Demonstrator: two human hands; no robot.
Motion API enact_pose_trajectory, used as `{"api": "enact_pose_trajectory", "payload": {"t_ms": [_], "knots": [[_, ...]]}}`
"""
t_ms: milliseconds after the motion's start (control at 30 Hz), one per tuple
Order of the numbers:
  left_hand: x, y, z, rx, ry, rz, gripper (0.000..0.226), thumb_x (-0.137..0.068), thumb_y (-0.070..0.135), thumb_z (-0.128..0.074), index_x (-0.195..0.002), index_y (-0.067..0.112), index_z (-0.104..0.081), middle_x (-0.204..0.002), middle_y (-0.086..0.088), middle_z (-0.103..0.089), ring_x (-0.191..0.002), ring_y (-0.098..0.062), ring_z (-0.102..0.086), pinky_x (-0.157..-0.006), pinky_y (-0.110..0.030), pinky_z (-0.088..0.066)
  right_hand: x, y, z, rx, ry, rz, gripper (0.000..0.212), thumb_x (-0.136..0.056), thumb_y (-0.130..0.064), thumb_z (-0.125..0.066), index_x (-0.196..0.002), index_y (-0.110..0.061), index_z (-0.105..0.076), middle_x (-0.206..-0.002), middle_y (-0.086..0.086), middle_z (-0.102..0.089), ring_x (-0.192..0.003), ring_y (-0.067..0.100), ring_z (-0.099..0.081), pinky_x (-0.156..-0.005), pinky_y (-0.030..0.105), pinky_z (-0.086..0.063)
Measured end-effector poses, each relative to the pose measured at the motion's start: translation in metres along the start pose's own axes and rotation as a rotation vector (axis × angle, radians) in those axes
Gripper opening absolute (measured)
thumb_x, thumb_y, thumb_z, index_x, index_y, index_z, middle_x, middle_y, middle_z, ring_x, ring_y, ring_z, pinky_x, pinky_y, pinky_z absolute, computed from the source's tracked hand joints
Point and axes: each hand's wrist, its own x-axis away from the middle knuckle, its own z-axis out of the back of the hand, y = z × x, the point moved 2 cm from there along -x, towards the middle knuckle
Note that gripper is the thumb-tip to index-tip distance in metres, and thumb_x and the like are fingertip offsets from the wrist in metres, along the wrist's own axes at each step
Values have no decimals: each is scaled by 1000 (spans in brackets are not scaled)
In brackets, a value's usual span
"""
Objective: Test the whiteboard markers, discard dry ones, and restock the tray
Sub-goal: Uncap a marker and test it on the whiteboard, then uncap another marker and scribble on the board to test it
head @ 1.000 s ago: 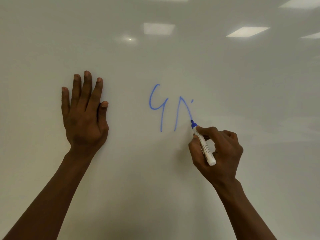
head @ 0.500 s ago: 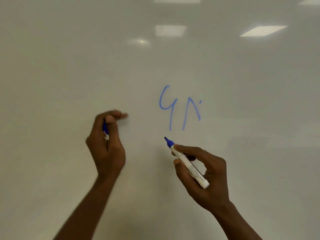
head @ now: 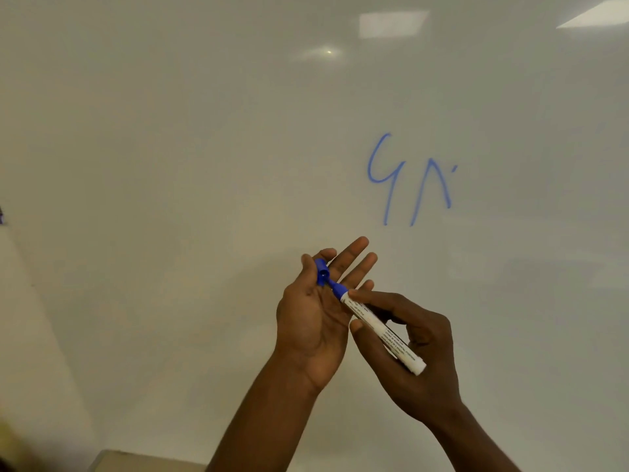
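Right hand gripping white whiteboard marker, blue tip aimed at blue cap pinched by left hand, other fingers straight, blue scribble on whiteboard above

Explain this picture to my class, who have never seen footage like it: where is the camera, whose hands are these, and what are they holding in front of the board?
There is no machine here. The single picture comes from a camera worn on a person's head, looking forward and down, so the two arms reaching in from the bottom belong to the wearer.

Behind the hands stands a whiteboard with blue strokes written on it; ceiling lights are mirrored in its glossy surface.

The right hand has its grip on a white marker with a blue tip. The left hand, fingers mostly straight, pinches the blue cap with its thumb. The tip points into the cap's opening, so the marker seems about to be capped.
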Motion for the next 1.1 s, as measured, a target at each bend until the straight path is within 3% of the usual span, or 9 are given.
{"api": "enact_pose_trajectory", "payload": {"t_ms": [267,367,533,667,733,833,900,967,1100], "knots": [[7,-12,1,-118,-28,-79,35,-105,36,-31,-115,15,-57,-132,-9,-68,-125,-30,-64,-113,-61,-38,1,-2,5,-2,24,-12,30,-88,-26,-70,-114,-12,-75,-104,-8,-78,-90,20,-75,-72,38,-60],[11,-14,1,-267,-18,-145,45,-101,42,-33,-125,12,-57,-129,-7,-70,-122,-29,-65,-110,-57,-44,1,-3,6,-22,35,-43,27,-89,-26,-68,-114,-17,-73,-100,-10,-77,-84,21,-74,-68,41,-60],[18,-18,11,-536,93,-243,44,-105,36,-28,-123,19,-64,-115,-3,-76,-109,-23,-72,-109,-50,-47,4,-11,7,-100,68,-137,14,-89,-31,-66,-101,-23,-65,-81,-8,-77,-70,16,-75,-59,19,-54],[29,-20,24,-640,149,-273,38,-107,30,-31,-119,23,-66,-109,2,-78,-106,-17,-73,-113,-53,-43,16,-7,1,-92,53,-181,13,-90,-32,-67,-94,-19,-68,-78,-4,-76,-66,22,-74,-57,43,-56],[35,-22,33,-666,174,-275,37,-108,30,-32,-117,22,-67,-108,2,-78,-106,-16,-73,-114,-56,-41,24,-4,-4,-92,42,-193,10,-90,-32,-67,-91,-22,-69,-77,-1,-76,-64,27,-71,-55,46,-53],[47,-25,49,-677,220,-252,36,-108,29,-33,-116,21,-67,-107,1,-78,-106,-16,-73,-114,-56,-40,35,-1,-16,-97,5,-211,15,-91,-30,-68,-88,-15,-70,-74,2,-74,-60,22,-67,-51,36,-50],[55,-25,64,-688,258,-220,36,-109,28,-33,-117,21,-67,-107,1,-78,-106,-16,-73,-114,-55,-41,45,2,-26,-95,-43,-242,18,-92,-27,-72,-87,-10,-70,-73,-2,-72,-58,14,-62,-50,20,-45],[63,-23,82,-719,285,-184,36,-109,27,-32,-118,20,-66,-108,1,-78,-107,-16,-72,-114,-53,-42,56,9,-37,-91,-107,-288,18,-92,-25,-74,-90,-8,-70,-74,-6,-71,-61,10,-63,-54,16,-45],[74,-16,126,-778,320,-105,34,-108,27,-37,-121,24,-68,-112,-1,-77,-110,-18,-71,-104,-45,-50,73,26,-60,-174,-223,-404,22,-89,-31,-75,-103,-14,-73,-86,1,-77,-75,24,-74,-66,43,-61]]}}
